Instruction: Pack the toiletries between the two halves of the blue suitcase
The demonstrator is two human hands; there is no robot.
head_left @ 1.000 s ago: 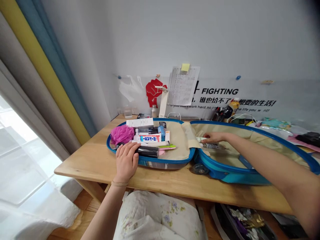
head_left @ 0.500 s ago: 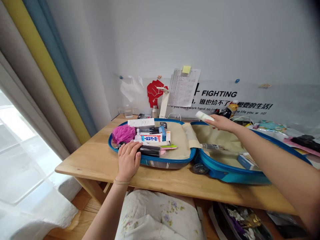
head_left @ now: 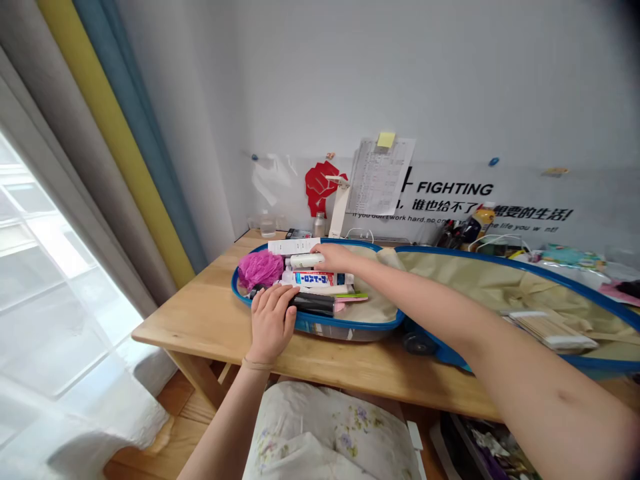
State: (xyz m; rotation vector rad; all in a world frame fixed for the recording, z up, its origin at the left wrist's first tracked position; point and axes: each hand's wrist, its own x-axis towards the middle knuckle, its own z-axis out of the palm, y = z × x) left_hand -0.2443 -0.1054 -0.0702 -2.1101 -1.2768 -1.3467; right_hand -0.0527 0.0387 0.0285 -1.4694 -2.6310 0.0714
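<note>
White plastic tube (head_left: 306, 260) gripped in right hand (head_left: 339, 258) above filled blue suitcase shell (head_left: 345, 327), left hand (head_left: 273, 321) cupped on black cylinder (head_left: 313, 304), pale flat bundle (head_left: 550, 331) remaining in opposite beige-lined shell (head_left: 475, 280).

Wooden table (head_left: 200, 327), live from the desk | open blue suitcase (head_left: 350, 328) lying flat, both halves spread across it, wheel (head_left: 417, 343) down | along the wall: clear glass (head_left: 267, 225), metal bottle (head_left: 320, 225), white stand (head_left: 339, 207) | far right: white cables (head_left: 493, 243), yellow drink bottle (head_left: 483, 221)
</note>
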